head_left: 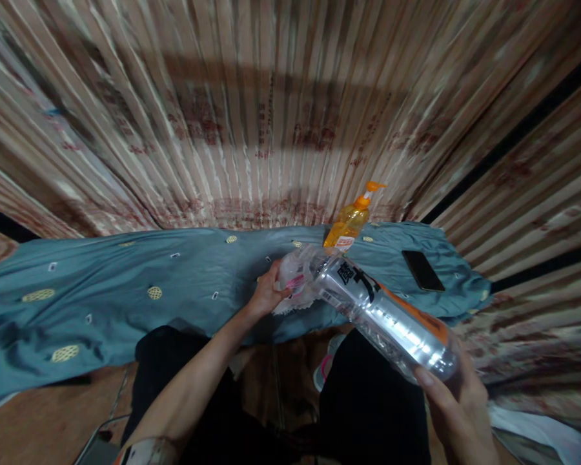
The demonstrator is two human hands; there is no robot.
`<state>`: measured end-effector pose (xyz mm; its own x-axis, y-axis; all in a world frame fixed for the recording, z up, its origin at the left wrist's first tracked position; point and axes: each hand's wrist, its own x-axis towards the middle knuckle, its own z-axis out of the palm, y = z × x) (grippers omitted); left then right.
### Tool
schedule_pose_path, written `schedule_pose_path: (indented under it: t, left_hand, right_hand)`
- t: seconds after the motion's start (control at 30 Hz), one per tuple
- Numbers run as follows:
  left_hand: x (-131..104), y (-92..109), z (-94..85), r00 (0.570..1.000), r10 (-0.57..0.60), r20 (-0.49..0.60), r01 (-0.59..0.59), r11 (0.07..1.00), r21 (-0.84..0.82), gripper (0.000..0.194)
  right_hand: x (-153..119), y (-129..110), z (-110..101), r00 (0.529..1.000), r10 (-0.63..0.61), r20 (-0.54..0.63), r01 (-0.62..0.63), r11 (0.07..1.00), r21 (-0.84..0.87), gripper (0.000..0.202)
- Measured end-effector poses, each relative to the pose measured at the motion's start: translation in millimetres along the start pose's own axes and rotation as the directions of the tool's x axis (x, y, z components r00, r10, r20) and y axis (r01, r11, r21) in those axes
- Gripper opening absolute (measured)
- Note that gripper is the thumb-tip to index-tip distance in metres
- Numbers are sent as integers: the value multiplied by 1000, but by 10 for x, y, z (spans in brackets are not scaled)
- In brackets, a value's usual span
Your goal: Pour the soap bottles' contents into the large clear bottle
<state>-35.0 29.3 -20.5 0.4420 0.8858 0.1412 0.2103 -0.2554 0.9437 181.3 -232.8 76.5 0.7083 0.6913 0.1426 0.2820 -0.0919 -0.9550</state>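
My right hand [458, 400] is closed around the base end of a large clear plastic bottle [392, 323] with a silver, black and orange label. The bottle lies tilted in the air, its other end pointing up and to the left. My left hand [266, 290] grips a crinkled clear plastic wrapper [295, 278] with pink print and a jagged edge. The wrapper meets the narrow end of the bottle; whether it encloses that end I cannot tell. Just behind them, a pump bottle [346, 226] of orange liquid stands on the blue-green cloth [101, 271].
A black phone [422, 270] lies on the cloth at the right. Pleated curtains [271, 116] hang behind and on both sides, with dark bars [518, 129] at the right. Below, between my knees, is a clear container with a pink ring [324, 368].
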Motion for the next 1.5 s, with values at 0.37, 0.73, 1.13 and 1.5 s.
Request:
schedule_pose_path:
  t: [0.37, 0.73, 1.13, 1.5]
  left_hand:
    - [-1, -33, -2, 1000, -2, 10, 2, 1000, -7, 75]
    - [0, -25, 11, 1000, -5, -1, 5, 1000, -8, 72]
    - [-9, 49, -2, 1000, -7, 9, 7, 1000, -4, 71]
    - [-9, 14, 6, 1000, 2, 0, -2, 999, -38, 71]
  right_hand:
    - [-1, 4, 0, 1000, -26, -9, 26, 1000, 0, 80]
    - [-12, 4, 2, 1000, 17, -1, -17, 999, 49, 81]
    - [-11, -16, -3, 1000, 11, 3, -11, 998, 56, 83]
    - [-26, -12, -6, 1000, 14, -3, -14, 999, 45, 82]
